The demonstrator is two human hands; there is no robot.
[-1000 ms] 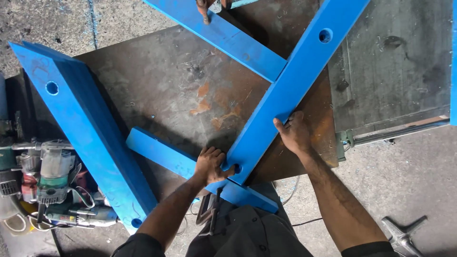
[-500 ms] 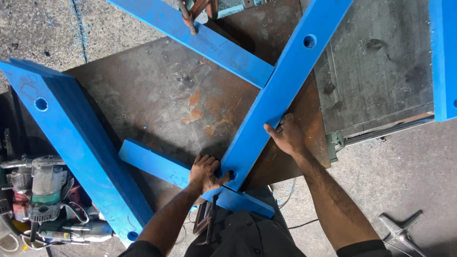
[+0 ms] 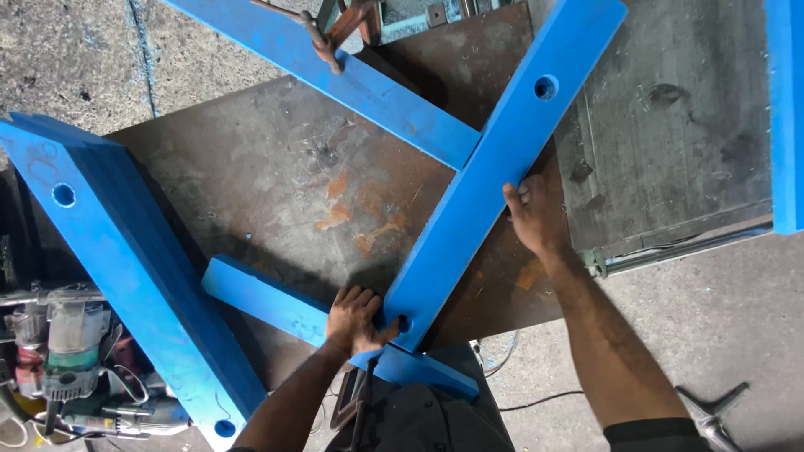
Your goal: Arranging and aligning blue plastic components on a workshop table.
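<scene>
A long blue steel bar (image 3: pixel 494 172) with a round hole near each end lies diagonally across a rusty steel worktable (image 3: pixel 276 192). My left hand (image 3: pixel 356 318) grips its near end, with the thumb beside the lower hole. My right hand (image 3: pixel 534 216) holds the bar's right edge about halfway up. The bar's near end rests on a shorter blue bar (image 3: pixel 285 305) that runs along the table's front. Another blue bar (image 3: pixel 352 79) meets the long bar's left side higher up, and a rusty clamp (image 3: pixel 322 33) sits on it.
A wide blue beam (image 3: pixel 126 268) with holes slants down the table's left side. Power tools (image 3: pixel 71 351) lie on the floor at lower left. A grey metal plate (image 3: pixel 670 125) sits at right, with another blue piece (image 3: pixel 787 109) at the right edge. A metal stand (image 3: pixel 712 414) and a cable lie on the concrete floor.
My right hand has slid further up the long bar's right edge. My left hand stays at the bar's near end. The view has shifted slightly.
</scene>
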